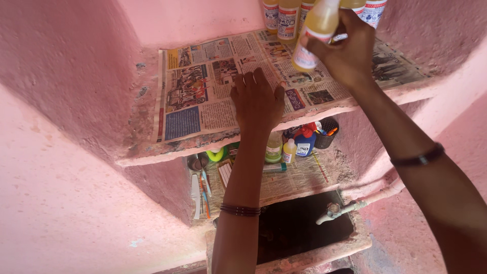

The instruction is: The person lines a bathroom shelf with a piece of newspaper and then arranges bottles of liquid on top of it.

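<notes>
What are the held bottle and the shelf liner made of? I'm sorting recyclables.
The bottle in the right hand looks like translucent plastic, its yellow liquid showing through. The shelf liner under the left hand is matte printed newspaper, creased and flat.

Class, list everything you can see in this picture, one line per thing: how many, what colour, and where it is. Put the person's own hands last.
newspaper sheet: one, printed in many colours, spread over the upper shelf.
upper shelf: one, pink, set into the pink wall.
row of bottles: at least four, yellowish with labels, at the back of the upper shelf.
lower shelf items: several, among them small yellow bottles, a blue bottle and a dark basket.
toothbrushes: a few, mixed colours, left on the lower shelf.
tap: one, whitish, on a pipe below the lower shelf.
left hand: flat on the newspaper sheet, bangles at the wrist.
right hand: holds a yellow bottle above the upper shelf.
</notes>
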